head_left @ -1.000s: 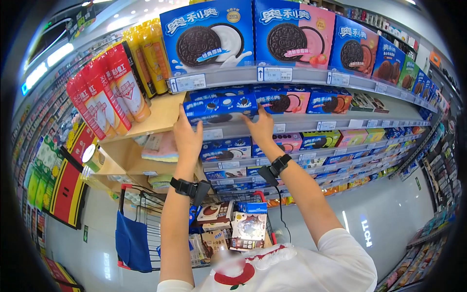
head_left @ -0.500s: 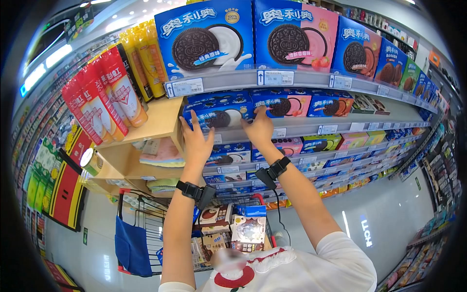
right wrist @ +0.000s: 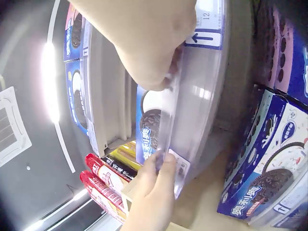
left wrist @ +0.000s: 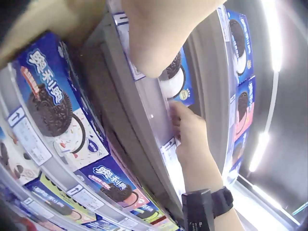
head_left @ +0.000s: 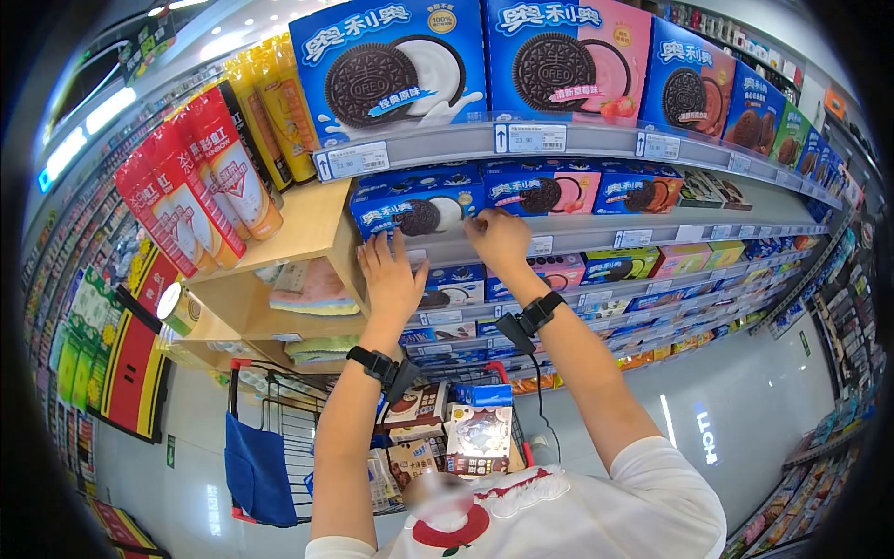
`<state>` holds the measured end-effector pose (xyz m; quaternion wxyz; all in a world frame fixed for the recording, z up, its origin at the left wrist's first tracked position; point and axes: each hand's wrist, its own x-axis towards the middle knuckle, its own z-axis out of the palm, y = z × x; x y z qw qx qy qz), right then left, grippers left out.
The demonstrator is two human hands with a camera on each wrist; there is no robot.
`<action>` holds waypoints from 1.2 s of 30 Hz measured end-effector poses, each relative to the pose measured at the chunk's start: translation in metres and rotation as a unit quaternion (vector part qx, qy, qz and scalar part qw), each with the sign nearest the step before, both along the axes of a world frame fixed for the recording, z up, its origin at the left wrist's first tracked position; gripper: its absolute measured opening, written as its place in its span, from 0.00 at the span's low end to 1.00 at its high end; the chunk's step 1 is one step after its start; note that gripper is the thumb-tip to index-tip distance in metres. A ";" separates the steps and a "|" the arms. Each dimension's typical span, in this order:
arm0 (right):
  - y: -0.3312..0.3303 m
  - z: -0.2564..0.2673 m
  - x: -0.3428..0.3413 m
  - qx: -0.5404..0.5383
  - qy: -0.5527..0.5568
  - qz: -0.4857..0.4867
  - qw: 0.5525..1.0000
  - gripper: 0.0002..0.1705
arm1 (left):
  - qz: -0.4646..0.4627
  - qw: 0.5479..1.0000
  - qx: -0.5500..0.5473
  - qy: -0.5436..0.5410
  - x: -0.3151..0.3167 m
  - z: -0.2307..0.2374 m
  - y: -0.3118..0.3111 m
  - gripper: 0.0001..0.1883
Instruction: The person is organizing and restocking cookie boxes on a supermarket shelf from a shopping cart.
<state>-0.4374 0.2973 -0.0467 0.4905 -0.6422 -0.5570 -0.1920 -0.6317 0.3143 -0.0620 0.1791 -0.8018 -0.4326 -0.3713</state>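
Our blue Oreo box [head_left: 424,212] sits on the second shelf, the upper shelf [head_left: 438,147] overhanging it and a clear shelf lip [right wrist: 175,118] standing before its lower front. A wooden unit [head_left: 289,226] closes in on its left, with folded cloths [head_left: 312,287] inside and red packs [head_left: 172,196] and yellow packs [head_left: 265,98] on top. The pink-sided box [head_left: 549,193] stands just beside it on the right. Below our arms is a shopping cart [head_left: 500,369] carrying several boxes, with a blue cloth [head_left: 259,470] over its side.

Our left hand [head_left: 391,284] is loose and holds nothing, its fingers extended at the lip near the box's lower front. Our right hand [head_left: 501,244] has bent fingers at the box's lower right corner; we cannot tell whether they grip anything.

We read 奥利奥 across the box and again on the larger boxes above: 经典原味 on the blue display box [head_left: 391,79], with OREO on its biscuit and 100% on its badge, and 清新草莓味 on the pink display box [head_left: 570,65]. The red packs read 彩虹 and RAINBOW. Blue arrows mark the price tags [head_left: 352,163].
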 end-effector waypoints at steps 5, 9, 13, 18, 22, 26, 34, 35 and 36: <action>-0.001 -0.002 0.000 0.022 -0.069 -0.016 0.997 0.13 | -0.010 0.999 -0.024 0.033 -0.001 0.010 0.006 0.28; 0.004 -0.008 0.001 0.054 -0.112 -0.033 0.992 0.14 | -0.036 0.999 -0.009 0.014 -0.004 0.009 0.020 0.25; 0.005 -0.012 0.002 0.063 -0.133 -0.037 0.988 0.15 | -0.069 0.997 0.004 0.019 -0.007 0.006 0.024 0.26; 0.006 -0.011 0.001 0.074 -0.151 -0.052 0.984 0.15 | -0.083 0.995 -0.025 0.042 -0.007 0.011 0.023 0.29; 0.006 -0.012 0.000 0.063 -0.167 -0.065 0.982 0.15 | -0.077 0.995 -0.034 0.054 -0.006 0.013 0.023 0.30; 0.008 -0.015 0.002 0.069 -0.172 -0.067 0.980 0.15 | -0.081 0.994 -0.038 0.057 -0.006 0.015 0.024 0.31; 0.009 -0.015 0.000 0.059 -0.174 -0.082 0.979 0.16 | -0.077 0.993 -0.064 0.069 -0.006 0.021 0.017 0.31; 0.009 -0.015 0.000 0.056 -0.174 -0.082 0.980 0.16 | -0.074 0.993 -0.067 0.069 -0.006 0.020 0.017 0.31; 0.008 -0.016 0.000 0.054 -0.173 -0.083 0.980 0.16 | -0.073 0.993 -0.065 0.069 -0.005 0.019 0.017 0.31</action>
